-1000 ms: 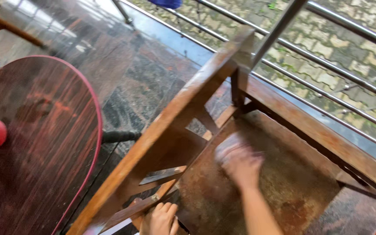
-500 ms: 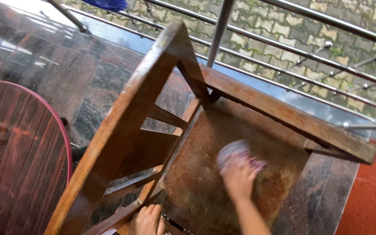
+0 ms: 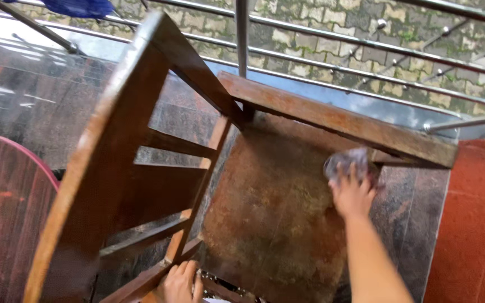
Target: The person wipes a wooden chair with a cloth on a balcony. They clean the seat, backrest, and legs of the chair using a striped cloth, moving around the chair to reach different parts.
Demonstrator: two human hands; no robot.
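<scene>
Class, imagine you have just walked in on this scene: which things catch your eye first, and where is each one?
First comes the worn wooden chair, filling the middle of the view, with its stained seat facing up. At the seat's far right edge the right hand presses a crumpled cloth, while the left hand grips the chair's frame at the bottom. Behind runs a steel railing over wet paving.

Balcony or terrace: steel railing (image 3: 332, 33), paved ground below.

Daylight is glinting off the wet polished stone floor (image 3: 40, 106); a steel railing (image 3: 321, 33) is crossing the top, a round dark desk (image 3: 1, 224) sitting lower left.
</scene>
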